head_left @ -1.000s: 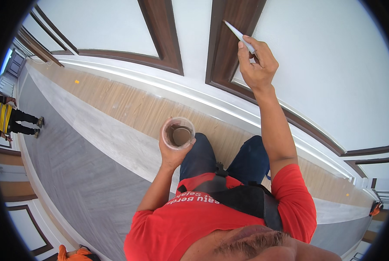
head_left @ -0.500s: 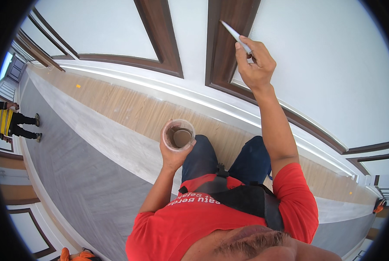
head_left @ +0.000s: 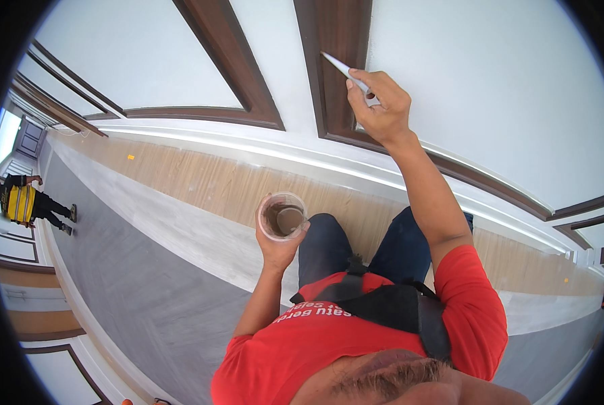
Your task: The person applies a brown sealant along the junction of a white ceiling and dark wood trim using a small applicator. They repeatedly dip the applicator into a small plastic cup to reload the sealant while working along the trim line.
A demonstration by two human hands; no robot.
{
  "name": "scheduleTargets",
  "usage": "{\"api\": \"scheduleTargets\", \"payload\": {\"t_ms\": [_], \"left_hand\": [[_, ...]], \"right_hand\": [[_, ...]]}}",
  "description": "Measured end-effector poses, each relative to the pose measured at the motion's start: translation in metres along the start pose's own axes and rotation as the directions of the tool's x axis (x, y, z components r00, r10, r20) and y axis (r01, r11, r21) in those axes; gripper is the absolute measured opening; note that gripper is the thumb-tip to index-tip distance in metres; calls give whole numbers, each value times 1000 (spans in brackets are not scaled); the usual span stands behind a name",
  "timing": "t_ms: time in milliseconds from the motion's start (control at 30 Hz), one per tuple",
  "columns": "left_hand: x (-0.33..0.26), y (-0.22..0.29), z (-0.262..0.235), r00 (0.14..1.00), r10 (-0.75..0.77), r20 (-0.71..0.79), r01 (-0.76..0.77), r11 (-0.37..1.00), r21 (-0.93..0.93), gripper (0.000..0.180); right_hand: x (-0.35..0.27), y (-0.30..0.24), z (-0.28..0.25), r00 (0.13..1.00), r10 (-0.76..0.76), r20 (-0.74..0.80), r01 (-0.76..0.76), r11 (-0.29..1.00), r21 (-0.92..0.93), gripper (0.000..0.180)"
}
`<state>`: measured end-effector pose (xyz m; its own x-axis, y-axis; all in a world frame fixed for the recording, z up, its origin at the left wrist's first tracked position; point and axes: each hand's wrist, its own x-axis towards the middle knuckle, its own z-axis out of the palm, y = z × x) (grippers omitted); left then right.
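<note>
The right hand [head_left: 383, 106], fingers pinching the white tapered applicator [head_left: 343, 68], its tip near the left edge of the brown moulding [head_left: 341, 30], should move lightly, the left hand [head_left: 278, 254], clamped round the plastic cup [head_left: 273, 213], staying level.

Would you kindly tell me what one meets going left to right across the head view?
Person in yellow vest, yellow floor patch, clear cup in the left hand, white pointed tool in the right hand.

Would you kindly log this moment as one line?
Left hand: holds cup, brown contents | Right hand: holds white cone, tip at brown trim | Far left: person, yellow vest
</note>
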<state>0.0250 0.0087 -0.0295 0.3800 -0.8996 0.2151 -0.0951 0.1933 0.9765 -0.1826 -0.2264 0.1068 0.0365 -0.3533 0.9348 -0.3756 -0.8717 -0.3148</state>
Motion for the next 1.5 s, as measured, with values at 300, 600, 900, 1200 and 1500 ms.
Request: {"api": "scheduleTargets", "payload": {"t_ms": [300,600,900,1200,1500], "left_hand": [[0,-2,0,999,42,24,-43,996,72,97],[-4,0,4,999,3,49,-6,997,74,99],[-3,2,30,984,34,172,-51,994,95,96],[-9,11,55,967,39,250,-55,997,58,96],[-12,12,58,963,28,267,-47,997,64,97]], "right_hand": [[-9,2,-4,1000,5,19,-5,1000,-9,18],[-115,-45,-37,823,552,134,-564,823,73,19],[-219,-52,-70,350,917,193,-872,244,423,28],[-220,-46,-113,266,946,185,-850,140,508,28],[-218,-35,-134,308,949,73,-805,218,551,24]]}}
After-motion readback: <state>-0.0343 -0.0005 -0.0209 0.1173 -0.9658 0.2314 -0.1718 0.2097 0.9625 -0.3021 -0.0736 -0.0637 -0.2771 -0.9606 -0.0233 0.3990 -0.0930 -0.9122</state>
